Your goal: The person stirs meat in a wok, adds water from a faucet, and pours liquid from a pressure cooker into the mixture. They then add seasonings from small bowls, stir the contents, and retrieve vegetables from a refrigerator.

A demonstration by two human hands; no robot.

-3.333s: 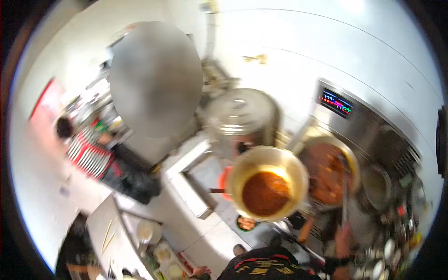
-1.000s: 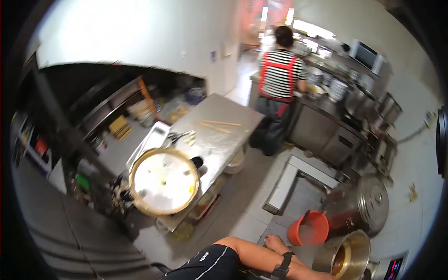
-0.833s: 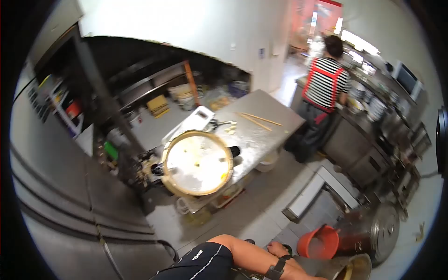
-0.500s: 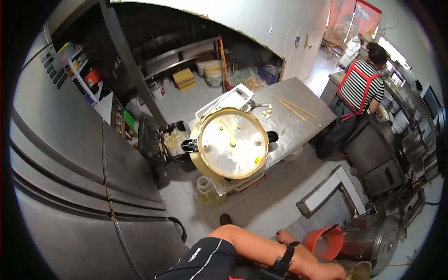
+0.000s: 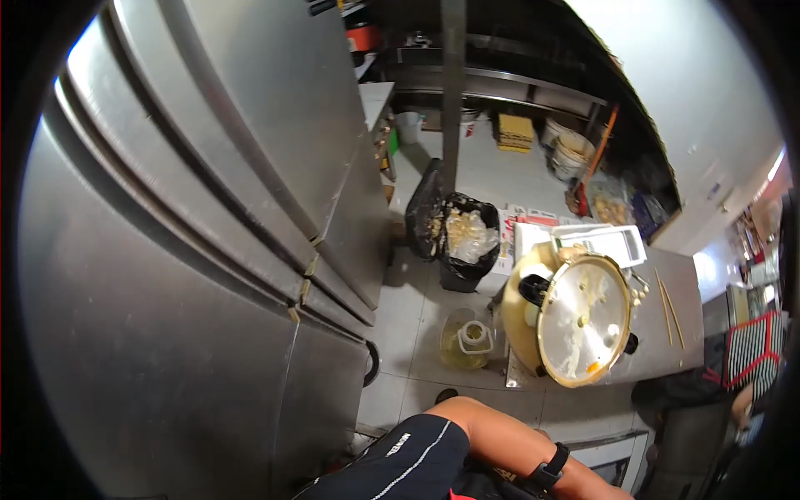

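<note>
My left forearm (image 5: 521, 446), in a short black sleeve and with a black band at the wrist, reaches across the bottom toward the lower right. The hand lies outside the picture, so its fingers and anything in them are hidden. My right hand does not show. Beyond the arm, a large yellowish pot (image 5: 518, 329) stands on the steel table (image 5: 662, 346). A shiny round lid (image 5: 612, 312) with a gold rim covers its top. Black handles stick out at the sides.
Steel refrigerator doors (image 5: 208, 333) fill the left. A bin lined with black plastic (image 5: 479, 271) and a clear jug (image 5: 467, 346) stand on the floor. Chopsticks (image 5: 669, 308) and a white tray (image 5: 617, 244) lie on the table. A co-worker (image 5: 754, 350) stands at right.
My view has turned left, so the pot and table appear farther right. My left hand, earlier beside a metal vessel at lower right, has left the picture. The red bucket is out of view.
</note>
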